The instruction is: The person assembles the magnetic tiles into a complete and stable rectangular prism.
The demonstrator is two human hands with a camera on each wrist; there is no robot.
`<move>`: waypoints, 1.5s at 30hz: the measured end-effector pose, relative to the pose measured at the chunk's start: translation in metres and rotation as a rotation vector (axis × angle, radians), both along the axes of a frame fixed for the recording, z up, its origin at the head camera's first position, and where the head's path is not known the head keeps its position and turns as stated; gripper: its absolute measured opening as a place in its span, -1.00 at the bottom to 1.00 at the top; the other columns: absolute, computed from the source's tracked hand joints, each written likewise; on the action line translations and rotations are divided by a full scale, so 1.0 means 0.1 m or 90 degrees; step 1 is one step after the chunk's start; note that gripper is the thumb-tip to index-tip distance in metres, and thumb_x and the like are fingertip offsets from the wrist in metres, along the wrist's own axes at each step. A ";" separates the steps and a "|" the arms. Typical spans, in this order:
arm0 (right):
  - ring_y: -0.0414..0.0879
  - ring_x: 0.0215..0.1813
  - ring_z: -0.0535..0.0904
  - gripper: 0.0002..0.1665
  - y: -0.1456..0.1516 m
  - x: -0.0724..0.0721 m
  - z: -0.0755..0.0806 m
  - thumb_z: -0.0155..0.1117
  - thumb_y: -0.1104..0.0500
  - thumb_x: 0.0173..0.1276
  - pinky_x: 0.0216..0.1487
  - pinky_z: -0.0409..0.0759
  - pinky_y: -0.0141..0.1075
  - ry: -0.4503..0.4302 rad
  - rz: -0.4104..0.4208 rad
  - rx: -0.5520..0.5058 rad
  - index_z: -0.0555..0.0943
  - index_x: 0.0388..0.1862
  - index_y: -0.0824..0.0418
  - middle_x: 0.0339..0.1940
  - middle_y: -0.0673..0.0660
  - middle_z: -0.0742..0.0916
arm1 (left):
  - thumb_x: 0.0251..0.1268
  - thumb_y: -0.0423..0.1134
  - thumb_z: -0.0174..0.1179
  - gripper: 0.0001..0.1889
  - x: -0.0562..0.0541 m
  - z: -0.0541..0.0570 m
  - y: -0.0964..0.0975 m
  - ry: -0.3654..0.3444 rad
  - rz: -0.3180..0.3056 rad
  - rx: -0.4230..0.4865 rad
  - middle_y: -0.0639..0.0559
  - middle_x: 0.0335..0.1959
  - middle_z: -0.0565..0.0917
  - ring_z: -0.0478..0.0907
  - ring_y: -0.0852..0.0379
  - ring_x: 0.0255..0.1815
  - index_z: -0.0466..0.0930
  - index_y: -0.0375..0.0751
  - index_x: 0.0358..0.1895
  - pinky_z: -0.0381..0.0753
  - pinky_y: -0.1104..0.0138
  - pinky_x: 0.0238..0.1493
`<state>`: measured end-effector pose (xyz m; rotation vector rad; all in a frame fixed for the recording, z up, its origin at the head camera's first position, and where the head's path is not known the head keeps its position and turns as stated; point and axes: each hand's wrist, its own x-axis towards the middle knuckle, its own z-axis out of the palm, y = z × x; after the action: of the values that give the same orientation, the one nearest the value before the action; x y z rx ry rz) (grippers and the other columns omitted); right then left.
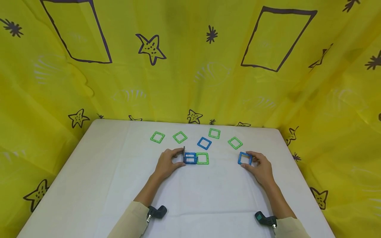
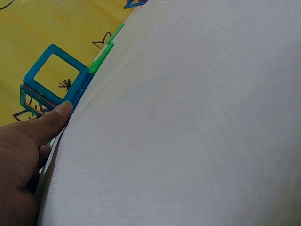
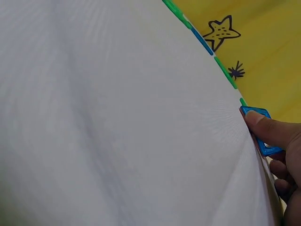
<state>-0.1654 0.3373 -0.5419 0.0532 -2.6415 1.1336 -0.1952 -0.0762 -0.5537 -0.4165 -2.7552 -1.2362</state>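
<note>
My left hand [image 1: 167, 163] grips a square magnetic tile [image 1: 184, 154] that stands on edge and shows edge-on in the head view. To its right, touching it, is a group of blue square tiles [image 1: 190, 162], and one of them [image 2: 79, 70] stands upright in the left wrist view. My left thumb lies against that tile's lower corner. A flat green square tile [image 1: 202, 164] adjoins the blue ones on the right. My right hand [image 1: 262, 168] pinches a blue square tile [image 1: 239, 158] by its right side, between thumb and fingers.
Behind the hands lie loose green square tiles [image 1: 151, 136], several in number, and a blue square tile [image 1: 201, 140]. The white-covered table [image 1: 208, 195] ends at a yellow patterned curtain [image 1: 184, 86] at the back and sides.
</note>
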 end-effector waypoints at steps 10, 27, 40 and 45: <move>-0.20 -0.21 0.61 -0.30 -0.03 0.01 0.07 0.59 0.37 0.26 -0.18 0.52 -0.59 -0.022 -0.002 -0.058 0.58 0.38 0.39 -0.07 0.32 0.77 | 0.10 -0.15 0.63 -0.32 -0.01 0.01 0.00 0.007 0.002 -0.002 0.04 -0.10 0.71 0.50 0.08 -0.13 0.66 -0.07 0.36 0.50 0.14 -0.05; -0.47 -0.14 0.64 -0.62 -0.11 0.04 0.10 0.44 0.41 0.40 -0.06 0.55 -0.61 -0.017 -0.020 -0.119 0.71 0.18 0.38 -0.09 0.28 0.83 | 0.11 -0.15 0.63 -0.32 -0.01 0.00 0.00 -0.003 0.001 -0.002 0.04 -0.13 0.68 0.48 0.08 -0.14 0.65 -0.05 0.37 0.49 0.15 -0.05; -0.33 -0.16 0.68 -0.74 -0.27 0.02 0.12 0.44 0.31 0.44 -0.12 0.59 -0.54 -0.045 -0.003 -0.188 0.74 0.05 0.41 -0.07 0.29 0.83 | 0.11 -0.16 0.63 -0.31 -0.02 0.00 0.00 -0.001 0.003 -0.008 0.03 -0.13 0.68 0.48 0.08 -0.14 0.65 -0.06 0.37 0.50 0.15 -0.06; -0.30 -0.19 0.71 -0.73 -0.32 0.01 0.12 0.47 0.30 0.42 -0.15 0.62 -0.51 -0.030 0.002 -0.216 0.75 0.01 0.44 -0.07 0.35 0.81 | 0.11 -0.15 0.63 -0.31 -0.01 0.01 0.01 -0.002 0.005 -0.008 0.03 -0.13 0.68 0.49 0.08 -0.14 0.65 -0.06 0.37 0.49 0.15 -0.06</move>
<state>-0.1639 0.3053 -0.5301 -0.0356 -2.4489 1.5841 -0.1963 -0.0754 -0.5532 -0.4050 -2.7661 -1.2201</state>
